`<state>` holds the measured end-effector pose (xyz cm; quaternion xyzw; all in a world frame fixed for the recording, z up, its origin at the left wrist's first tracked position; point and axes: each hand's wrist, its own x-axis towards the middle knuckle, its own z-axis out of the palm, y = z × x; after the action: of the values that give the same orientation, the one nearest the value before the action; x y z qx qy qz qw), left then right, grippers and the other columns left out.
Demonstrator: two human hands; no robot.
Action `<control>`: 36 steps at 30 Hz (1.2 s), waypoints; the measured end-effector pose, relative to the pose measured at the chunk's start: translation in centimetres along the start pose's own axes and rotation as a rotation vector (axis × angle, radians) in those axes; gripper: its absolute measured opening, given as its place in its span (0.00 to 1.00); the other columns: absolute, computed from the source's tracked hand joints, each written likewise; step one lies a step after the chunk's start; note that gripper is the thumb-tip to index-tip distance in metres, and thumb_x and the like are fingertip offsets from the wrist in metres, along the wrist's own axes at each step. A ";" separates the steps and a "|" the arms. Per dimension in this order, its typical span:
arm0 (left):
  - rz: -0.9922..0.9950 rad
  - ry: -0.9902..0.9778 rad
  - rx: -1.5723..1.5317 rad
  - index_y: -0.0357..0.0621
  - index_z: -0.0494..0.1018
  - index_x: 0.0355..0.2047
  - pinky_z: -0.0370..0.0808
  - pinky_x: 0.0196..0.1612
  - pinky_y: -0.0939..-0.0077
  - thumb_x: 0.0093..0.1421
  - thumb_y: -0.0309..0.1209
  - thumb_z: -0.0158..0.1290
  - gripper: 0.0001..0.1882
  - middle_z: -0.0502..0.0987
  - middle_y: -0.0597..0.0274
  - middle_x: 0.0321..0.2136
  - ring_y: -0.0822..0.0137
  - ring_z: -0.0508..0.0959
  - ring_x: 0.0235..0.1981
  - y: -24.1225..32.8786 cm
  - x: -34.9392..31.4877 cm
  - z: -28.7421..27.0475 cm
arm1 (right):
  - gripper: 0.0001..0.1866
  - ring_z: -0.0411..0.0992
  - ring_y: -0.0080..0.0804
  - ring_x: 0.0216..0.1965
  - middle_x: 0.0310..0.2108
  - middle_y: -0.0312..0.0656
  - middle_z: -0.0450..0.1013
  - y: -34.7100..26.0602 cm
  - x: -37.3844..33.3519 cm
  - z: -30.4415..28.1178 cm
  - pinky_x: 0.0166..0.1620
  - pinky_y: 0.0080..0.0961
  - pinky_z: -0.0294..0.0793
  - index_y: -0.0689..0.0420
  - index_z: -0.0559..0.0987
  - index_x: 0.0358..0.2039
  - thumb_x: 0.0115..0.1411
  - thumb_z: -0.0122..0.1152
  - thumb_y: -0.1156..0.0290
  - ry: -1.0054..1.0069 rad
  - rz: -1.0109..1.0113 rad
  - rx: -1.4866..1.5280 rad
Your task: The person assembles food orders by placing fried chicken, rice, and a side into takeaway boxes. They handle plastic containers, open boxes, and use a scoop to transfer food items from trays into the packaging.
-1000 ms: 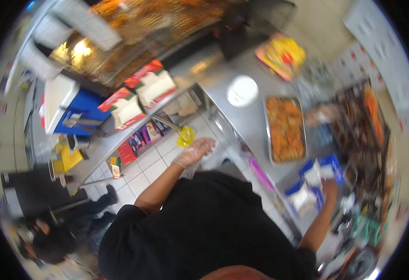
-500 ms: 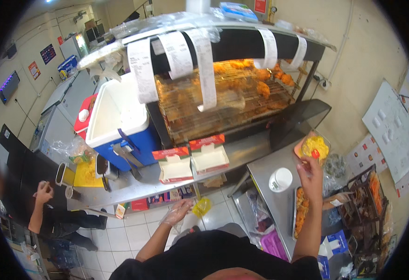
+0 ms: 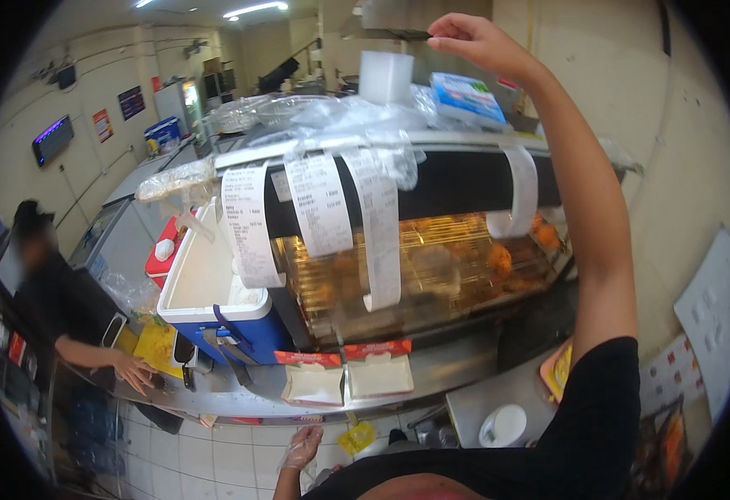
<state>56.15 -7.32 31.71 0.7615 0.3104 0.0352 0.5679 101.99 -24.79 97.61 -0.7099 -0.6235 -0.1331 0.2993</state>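
My right hand was up high, above the line of the case, its fingers narrow and bunched at the end of a dark strip. The strip showed just above the roll and the pack; at the top of the view I could not tell whether I gripped it or only brushed it. My left hand, in a clear glove, was low and near, fingers loosely spread with nothing seen in them, the yellow bag just to its right.

For so high a reach, I judged a light fingertip pinch best, wrist level, elbow out to the right of the curled slip. The loose plastic on top could snag, so lifting over it seemed wiser than dragging across.

The case's top edge was the first lip to mind, then the near edge of the counter, where two boxes stood open, right of the cooler. A tub stood near my sleeve. The best open room lay over the floor; a co-worker's hand took up the counter's left end
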 end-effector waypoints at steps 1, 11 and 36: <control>-0.054 0.025 -0.088 0.36 0.73 0.45 0.75 0.39 0.71 0.63 0.45 0.51 0.23 0.78 0.58 0.33 0.68 0.79 0.35 1.4 -1.2 0.9 | 0.29 0.70 0.29 0.49 0.46 0.42 0.73 1.5 2.3 -0.6 0.53 0.26 0.68 0.58 0.72 0.53 0.58 0.63 0.51 -0.029 0.008 -0.006; -0.225 0.102 -0.046 0.36 0.74 0.45 0.74 0.44 0.66 0.62 0.50 0.51 0.26 0.79 0.49 0.36 0.55 0.79 0.40 6.6 -4.8 5.3 | 0.56 0.67 0.44 0.56 0.54 0.55 0.69 4.8 12.0 3.2 0.60 0.37 0.63 0.58 0.59 0.65 0.41 0.71 0.43 -0.259 0.442 -0.189; -0.064 0.168 0.174 0.39 0.72 0.50 0.74 0.50 0.60 0.62 0.50 0.49 0.27 0.78 0.43 0.42 0.48 0.79 0.44 7.5 -3.7 3.8 | 0.35 0.72 0.37 0.47 0.47 0.47 0.74 4.0 13.1 2.0 0.49 0.32 0.70 0.60 0.74 0.53 0.48 0.67 0.52 -0.240 0.295 -0.358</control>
<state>57.99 -13.61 38.15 0.7920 0.3828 0.0538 0.4725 107.93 -13.25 102.34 -0.8454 -0.5110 -0.1110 0.1091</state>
